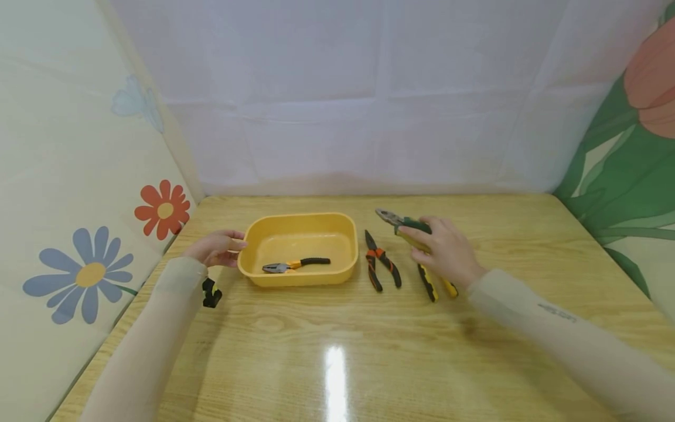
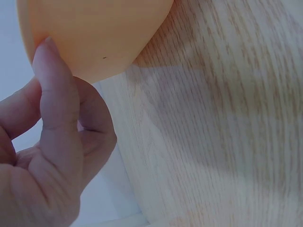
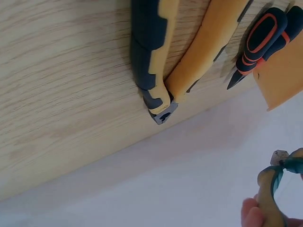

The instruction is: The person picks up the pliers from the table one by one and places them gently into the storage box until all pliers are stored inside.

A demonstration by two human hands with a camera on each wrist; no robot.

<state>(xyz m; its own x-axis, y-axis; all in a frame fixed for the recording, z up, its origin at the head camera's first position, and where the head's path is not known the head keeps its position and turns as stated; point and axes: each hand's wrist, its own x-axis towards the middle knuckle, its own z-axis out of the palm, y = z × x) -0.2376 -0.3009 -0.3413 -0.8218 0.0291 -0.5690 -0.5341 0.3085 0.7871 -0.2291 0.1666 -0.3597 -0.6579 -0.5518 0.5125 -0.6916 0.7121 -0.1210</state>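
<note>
My left hand [image 1: 216,247] pinches the left end of a yellow plastic tub [image 1: 300,280]; in the left wrist view its thumb lies against the tub's wall [image 2: 109,33]. Combination pliers [image 1: 295,265] with orange and black handles lie inside the tub. Above the table, my right hand [image 1: 448,249] grips pliers [image 1: 392,218] with green and yellow handles, their metal nose pointing left. Beneath that hand lie yellow and black-handled pliers [image 1: 427,284], largely covered in the head view; the right wrist view shows their handles [image 3: 189,71] spread. Between tub and right hand rest long-nose pliers [image 1: 371,252] with black and orange handles.
A small black object [image 1: 212,293] with yellow marks is beside the left wrist. The wooden table [image 1: 295,351] meets a white cloth backdrop [image 1: 316,117] at the back. Flower-patterned panels [image 1: 63,205] flank both sides.
</note>
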